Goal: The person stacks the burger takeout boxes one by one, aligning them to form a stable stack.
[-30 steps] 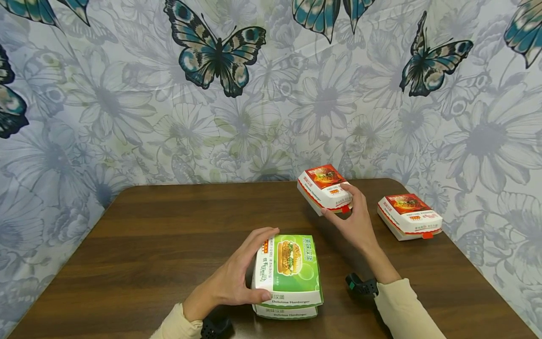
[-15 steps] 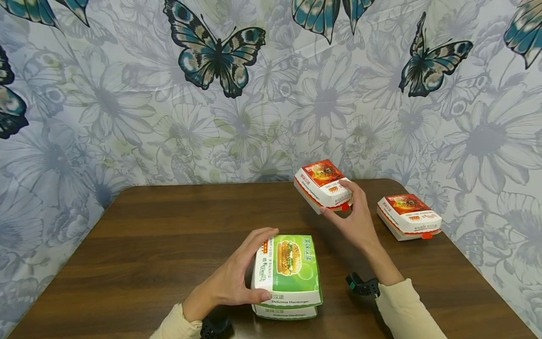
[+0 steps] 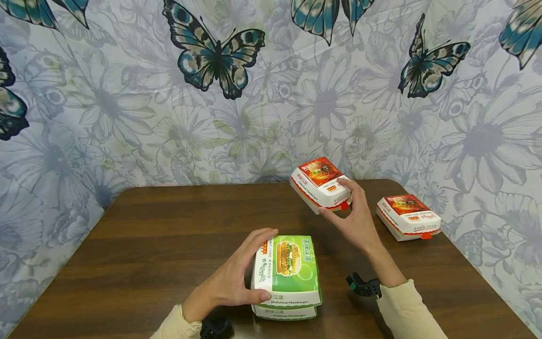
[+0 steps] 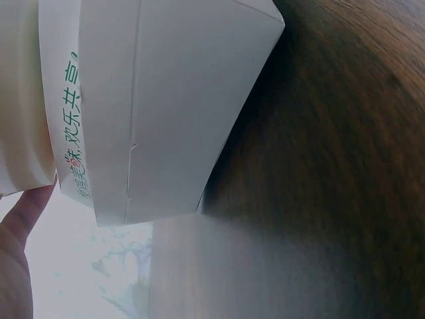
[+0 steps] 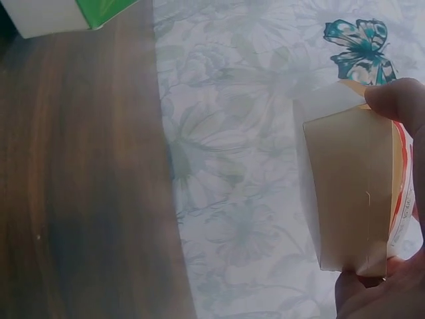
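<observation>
In the head view, my left hand (image 3: 230,278) spans a green-and-white hamburger box (image 3: 294,268), thumb on the near side and fingers at the far one. That box sits on a second green box (image 3: 296,314), slightly offset. The left wrist view shows the lower box's white side (image 4: 179,100) against the table and a fingertip (image 4: 30,206) under the upper box's edge. My right hand (image 3: 355,226) grips a red-and-white hamburger box (image 3: 319,183) by its near end, tilted and raised off the table. Its plain underside (image 5: 352,193) shows in the right wrist view.
Another red-and-white hamburger box (image 3: 408,216) rests near the right edge of the brown wooden table (image 3: 169,245). Behind the table hangs a floral cloth (image 3: 245,127) with butterflies. A dark band (image 3: 364,286) circles my right wrist.
My right hand has carried the red box slightly left and up. The left hand and the green boxes have stayed in place.
</observation>
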The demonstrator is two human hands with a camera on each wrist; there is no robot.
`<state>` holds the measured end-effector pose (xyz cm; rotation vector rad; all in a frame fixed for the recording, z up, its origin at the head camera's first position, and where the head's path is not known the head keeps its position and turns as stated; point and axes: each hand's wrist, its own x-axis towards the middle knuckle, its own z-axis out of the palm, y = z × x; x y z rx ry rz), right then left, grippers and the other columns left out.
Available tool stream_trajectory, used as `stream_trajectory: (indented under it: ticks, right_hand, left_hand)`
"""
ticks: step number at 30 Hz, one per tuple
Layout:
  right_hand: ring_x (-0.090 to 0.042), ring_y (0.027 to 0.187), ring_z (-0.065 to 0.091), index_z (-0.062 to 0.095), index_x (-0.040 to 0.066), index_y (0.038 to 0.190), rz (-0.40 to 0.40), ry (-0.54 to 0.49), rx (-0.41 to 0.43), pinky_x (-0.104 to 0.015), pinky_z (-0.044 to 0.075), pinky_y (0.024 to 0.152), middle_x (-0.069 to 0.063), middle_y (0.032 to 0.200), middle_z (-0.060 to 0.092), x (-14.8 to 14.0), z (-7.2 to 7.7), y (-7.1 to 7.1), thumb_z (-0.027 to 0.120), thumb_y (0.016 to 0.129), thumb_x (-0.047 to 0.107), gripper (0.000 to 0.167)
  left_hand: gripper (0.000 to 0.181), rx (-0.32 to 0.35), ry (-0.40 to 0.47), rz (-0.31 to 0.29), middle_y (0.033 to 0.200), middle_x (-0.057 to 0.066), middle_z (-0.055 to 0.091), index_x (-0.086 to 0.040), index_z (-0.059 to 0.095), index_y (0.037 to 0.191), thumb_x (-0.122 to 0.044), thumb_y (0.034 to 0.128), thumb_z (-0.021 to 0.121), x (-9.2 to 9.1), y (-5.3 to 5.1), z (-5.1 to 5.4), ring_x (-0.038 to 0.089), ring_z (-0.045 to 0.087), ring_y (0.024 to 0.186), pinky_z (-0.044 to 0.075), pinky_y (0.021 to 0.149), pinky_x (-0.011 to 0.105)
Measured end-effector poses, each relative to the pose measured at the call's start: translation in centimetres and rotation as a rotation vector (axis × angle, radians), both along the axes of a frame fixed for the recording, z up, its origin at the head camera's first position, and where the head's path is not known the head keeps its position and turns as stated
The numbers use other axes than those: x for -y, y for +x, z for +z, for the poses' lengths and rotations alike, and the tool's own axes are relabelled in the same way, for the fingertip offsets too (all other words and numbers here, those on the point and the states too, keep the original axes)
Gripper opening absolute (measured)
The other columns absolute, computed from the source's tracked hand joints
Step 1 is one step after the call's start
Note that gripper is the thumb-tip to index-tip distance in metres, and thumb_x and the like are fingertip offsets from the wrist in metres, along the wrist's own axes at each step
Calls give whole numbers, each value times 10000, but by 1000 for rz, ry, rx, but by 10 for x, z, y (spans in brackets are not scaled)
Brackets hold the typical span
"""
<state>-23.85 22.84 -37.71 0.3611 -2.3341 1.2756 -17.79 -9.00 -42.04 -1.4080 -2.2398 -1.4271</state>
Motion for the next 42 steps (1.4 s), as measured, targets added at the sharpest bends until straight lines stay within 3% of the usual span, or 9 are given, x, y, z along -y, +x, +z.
stream_trajectory:
  ticks: [16,29,42]
  right_hand:
    - [-247,1359,398,414,228,1512,49,-2,-18,-226,377,942,-87,1587,330,4,17,11,872,840,181,814]
    - [-250,1285,457,396,226,1526,143,-31,-9,-114,402,953,-82,1558,334,-2,24,15,858,836,92,840]
    - [-169,1200,531,362,241,1549,223,-10,-1,-137,445,946,-61,1526,361,-8,30,22,839,846,49,872]
  left_hand:
    - [978,-20,7,1,1598,57,337,-143,275,1621,-600,864,692,-1,0,0,251,420,1397,399,1150,414]
    - [1015,-8,25,-4,1607,64,334,-133,221,1637,-595,868,696,-2,0,-2,252,423,1401,392,1156,407]
    - [1030,4,16,9,1598,56,343,-151,212,1642,-560,848,726,-3,1,-4,233,446,1372,401,1148,394]
